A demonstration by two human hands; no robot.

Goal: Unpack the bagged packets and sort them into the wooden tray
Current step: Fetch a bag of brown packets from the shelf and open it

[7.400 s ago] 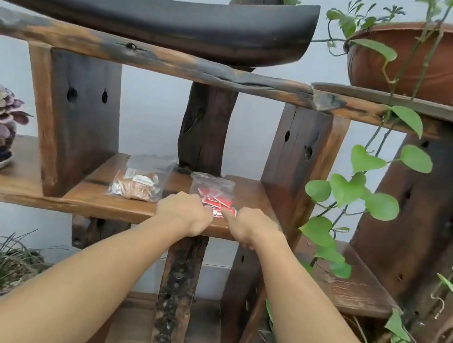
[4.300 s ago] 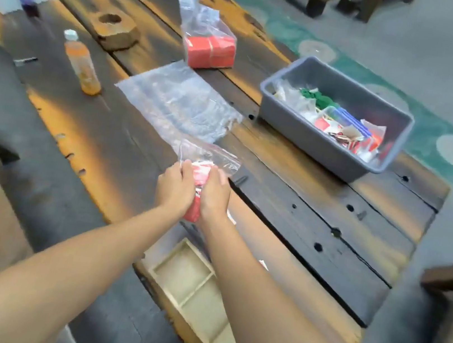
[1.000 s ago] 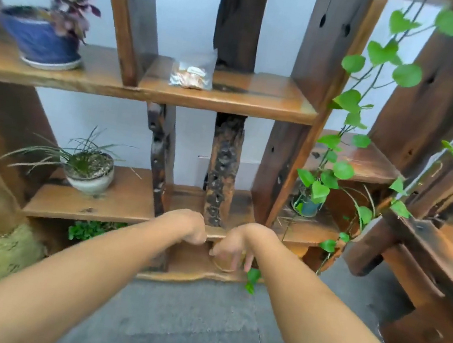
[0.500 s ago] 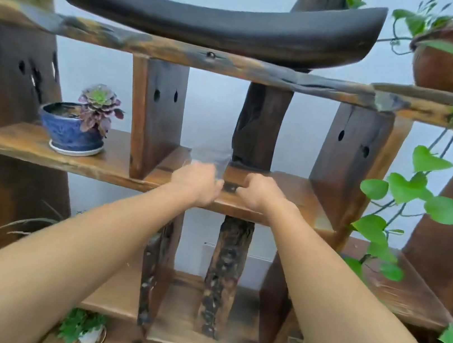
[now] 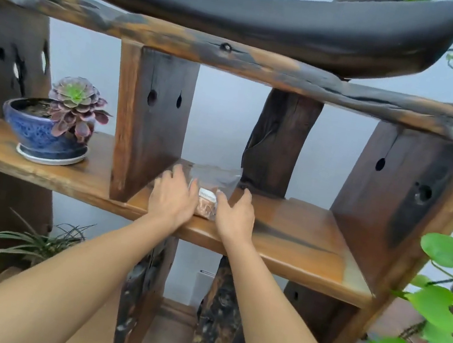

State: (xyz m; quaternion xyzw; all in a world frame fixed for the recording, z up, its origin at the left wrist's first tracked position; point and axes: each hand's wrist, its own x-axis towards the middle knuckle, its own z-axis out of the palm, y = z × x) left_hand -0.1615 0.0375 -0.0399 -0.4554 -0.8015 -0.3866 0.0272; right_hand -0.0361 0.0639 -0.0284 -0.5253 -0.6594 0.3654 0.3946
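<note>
On the middle shelf (image 5: pixel 297 240), the bag of packets (image 5: pixel 210 195) lies between the left hand (image 5: pixel 172 198) and right hand (image 5: pixel 235 215), fingers spread wide against its sides (no grip yet), so this is judged the fetching step, next requiring both to close and lift it.

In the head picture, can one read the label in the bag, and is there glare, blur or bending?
Head view: the label in the bag between the left hand and right hand is too small to read; mild sheen on the shelf; the wide lens seems to bow the top beam; the upper left corner is blurred.
</note>
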